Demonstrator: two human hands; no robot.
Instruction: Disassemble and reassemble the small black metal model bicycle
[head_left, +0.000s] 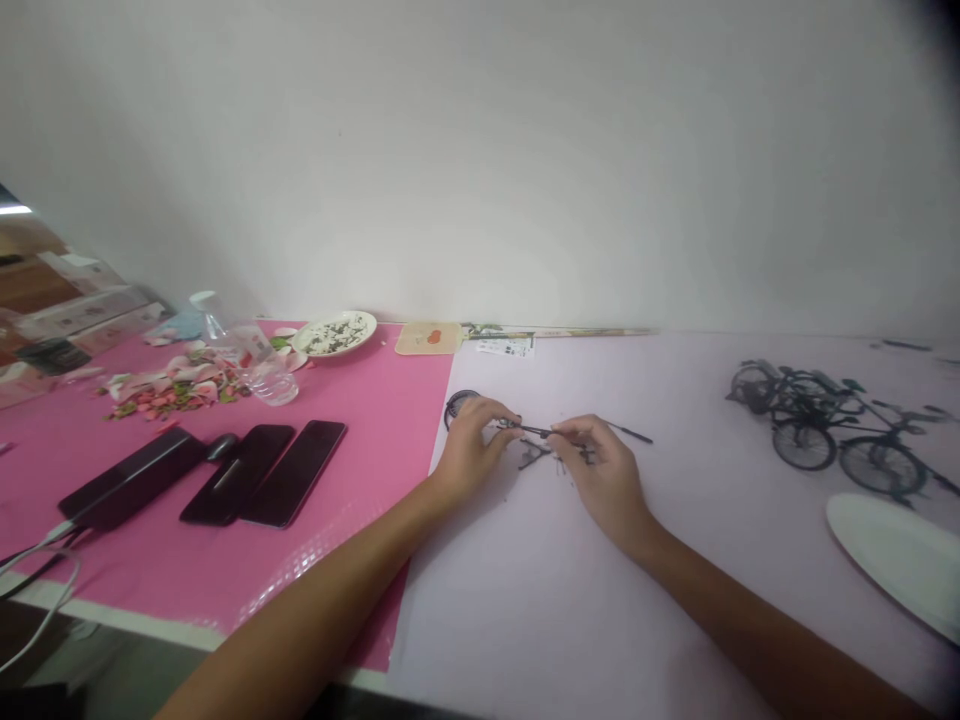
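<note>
Between my left hand [474, 446] and my right hand [606, 478] is a thin dark model bicycle part [535, 431]. Each hand pinches one end of it, a little above the pale sheet. Fingers cover both ends, so its exact shape is hard to make out. Beyond my left hand a small black spoked wheel [452, 406] shows in part. Below the held part lies a forked dark piece [532, 456], with tiny bits near it. A thin black rod [634, 434] rests on the sheet past my right hand.
Several black model bicycles [840, 415] stand clustered at the right, near a white plate [892, 550]. On the pink cover [360, 560] at left are two phones [294, 475], a black box-like device [135, 478], a plastic bottle [251, 350], petal-like pieces [172, 385] and a dish [367, 335]. A fly swatter [430, 338] lies by the wall.
</note>
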